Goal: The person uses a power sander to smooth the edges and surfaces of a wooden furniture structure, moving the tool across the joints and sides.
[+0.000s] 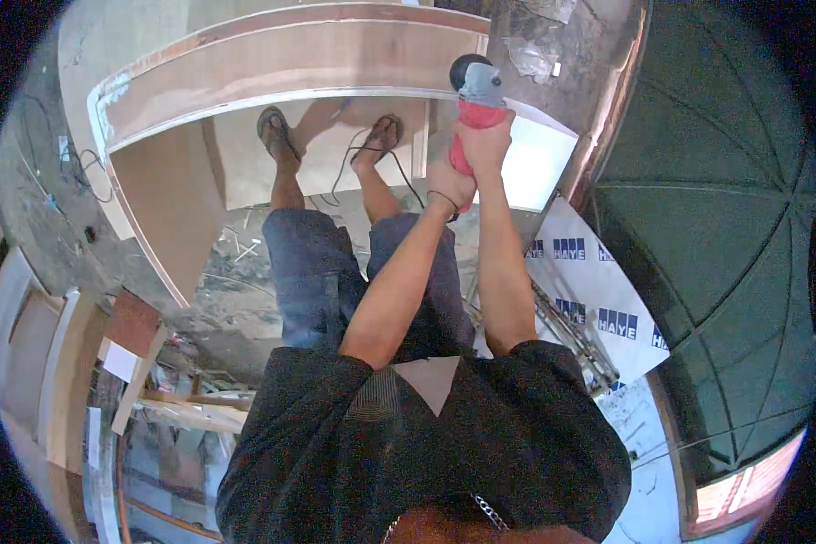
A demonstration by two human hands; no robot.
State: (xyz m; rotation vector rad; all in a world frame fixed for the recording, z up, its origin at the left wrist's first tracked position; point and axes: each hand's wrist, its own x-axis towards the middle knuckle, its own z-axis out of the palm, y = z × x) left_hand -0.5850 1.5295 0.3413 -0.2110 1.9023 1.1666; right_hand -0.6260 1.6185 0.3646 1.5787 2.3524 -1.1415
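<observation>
Both my hands grip a red and grey angle grinder (480, 111) with a round black disc at its far end. My left hand (451, 183) wraps the rear of its body, and my right hand (486, 143) closes round the middle, farther forward. A dark cord (406, 178) trails from the rear past my feet. The disc overlaps the right end of a wooden cabinet frame (290, 68); whether it touches the wood I cannot tell. Pale filler shows along parts of the frame's edge.
My sandalled feet (381, 136) stand inside the frame on a pale panel. To the right lie a white board (535, 163), a printed sheet (598, 281) and metal rods (576, 340), beside a large dark green surface (698, 199). Wood pieces (136, 326) crowd the left.
</observation>
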